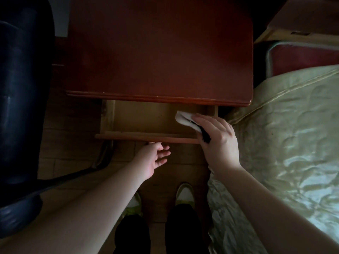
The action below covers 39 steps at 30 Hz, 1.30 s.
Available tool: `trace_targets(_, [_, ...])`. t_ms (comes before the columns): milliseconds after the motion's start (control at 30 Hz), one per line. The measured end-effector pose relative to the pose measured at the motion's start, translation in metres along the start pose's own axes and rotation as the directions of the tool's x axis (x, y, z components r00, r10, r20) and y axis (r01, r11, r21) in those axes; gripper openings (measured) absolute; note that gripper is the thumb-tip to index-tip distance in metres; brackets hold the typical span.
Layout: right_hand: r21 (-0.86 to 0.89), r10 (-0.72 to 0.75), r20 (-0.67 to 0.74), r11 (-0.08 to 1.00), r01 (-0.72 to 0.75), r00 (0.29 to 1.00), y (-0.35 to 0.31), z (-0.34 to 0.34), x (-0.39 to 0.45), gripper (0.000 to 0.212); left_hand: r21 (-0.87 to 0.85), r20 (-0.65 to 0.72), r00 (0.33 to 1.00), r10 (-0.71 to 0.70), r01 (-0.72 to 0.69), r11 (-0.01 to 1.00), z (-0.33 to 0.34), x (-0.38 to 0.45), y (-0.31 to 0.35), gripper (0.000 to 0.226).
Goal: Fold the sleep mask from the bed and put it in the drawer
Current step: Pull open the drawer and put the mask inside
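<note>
We are looking down at the reddish bench (159,52) with its drawer (146,137) pulled out beneath the front edge. Our right hand (218,142) is closing its grip around the folded sleep mask (185,120), pale with a dark strap end, and holding it over the drawer's right end, just above the front panel. Our left hand (156,158) is hovering palm up with its grip loose and holding nothing, fingertips just beneath the drawer front. The bed (286,125) is lying to our right.
</note>
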State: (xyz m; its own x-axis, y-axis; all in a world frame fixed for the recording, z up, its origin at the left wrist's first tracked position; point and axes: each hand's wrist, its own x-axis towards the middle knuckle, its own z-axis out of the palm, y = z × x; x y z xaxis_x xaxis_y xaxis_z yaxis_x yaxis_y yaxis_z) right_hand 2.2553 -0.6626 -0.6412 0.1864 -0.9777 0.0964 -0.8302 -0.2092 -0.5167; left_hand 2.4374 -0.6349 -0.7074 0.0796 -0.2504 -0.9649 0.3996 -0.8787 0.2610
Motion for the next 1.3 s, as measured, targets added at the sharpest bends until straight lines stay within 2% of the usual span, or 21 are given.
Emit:
trace_targets(100, [-0.024, -0.046, 0.081, 0.999, 0.048, 0.996, 0.006, 0.011, 0.014, 0.039, 0.005, 0.025, 1.0, 0.002, -0.002, 1.0, 0.0, -0.001, -0.003, 0.019])
trace_targets(200, [-0.022, 0.093, 0.177, 0.996, -0.091, 0.98, 0.022, 0.016, 0.028, 0.036, 0.004, 0.031, 0.999, 0.011, -0.011, 1.0, -0.001, 0.0, -0.003, 0.021])
trace_targets(267, [-0.043, 0.138, 0.238, 0.99, -0.132, 0.961, 0.029, 0.017, 0.035, 0.038, 0.001, 0.029, 1.0, 0.009, -0.009, 1.0, -0.002, 0.001, -0.002, 0.023])
trace_targets(367, [-0.105, 0.107, 0.316, 0.991, -0.078, 0.943, 0.029, 0.022, 0.047, 0.042, 0.01, 0.05, 0.999, 0.003, -0.003, 1.0, -0.005, 0.0, 0.0, 0.024])
trace_targets(500, [-0.209, 0.133, 0.494, 0.977, -0.031, 0.859, 0.03, 0.031, 0.061, 0.039, 0.032, 0.07, 0.997, 0.016, -0.019, 0.999, -0.008, 0.001, 0.002, 0.025])
trace_targets(600, [-0.256, 0.208, 0.518, 0.963, -0.082, 0.83, 0.033, 0.034, 0.061, 0.04, 0.029, 0.073, 0.997, 0.016, -0.019, 0.999, -0.007, -0.001, 0.003, 0.024])
trace_targets(733, [-0.247, 0.222, 0.547, 0.964, -0.097, 0.807, 0.032, 0.035, 0.064, 0.036, 0.03, 0.078, 0.997, 0.018, -0.02, 0.999, -0.007, -0.002, 0.003, 0.023])
trace_targets(833, [-0.262, 0.26, 0.667, 0.959, -0.106, 0.698, 0.034, 0.033, 0.076, 0.032, 0.026, 0.08, 0.997, 0.018, -0.02, 0.999, -0.007, -0.002, 0.003, 0.023])
trace_targets(967, [-0.303, 0.28, 0.715, 0.95, -0.077, 0.64, 0.034, 0.041, 0.086, 0.048, 0.019, 0.097, 0.995, 0.019, -0.021, 1.0, -0.007, -0.003, 0.004, 0.024])
trace_targets(1100, [-0.365, 0.311, 0.682, 0.929, -0.06, 0.663, 0.042, 0.06, 0.09, 0.034, 0.012, 0.088, 0.996, 0.025, -0.026, 1.0, -0.007, 0.0, 0.003, 0.024])
trace_targets(1167, [-0.373, 0.34, 0.645, 0.922, -0.106, 0.684, 0.046, 0.069, 0.092, 0.033, 0.003, 0.095, 0.995, 0.021, -0.021, 1.0, -0.008, 0.001, 0.002, 0.023])
trace_targets(1233, [-0.456, 0.397, 0.618, 0.884, -0.102, 0.679, 0.042, 0.074, 0.091, 0.034, -0.005, 0.108, 0.994, 0.021, -0.021, 1.0, -0.009, 0.002, 0.001, 0.023])
trace_targets(1300, [-0.554, 0.407, 0.52, 0.83, -0.066, 0.751, 0.036, 0.075, 0.09, 0.034, -0.02, 0.125, 0.992, 0.031, -0.029, 0.999, -0.009, 0.0, 0.001, 0.024])
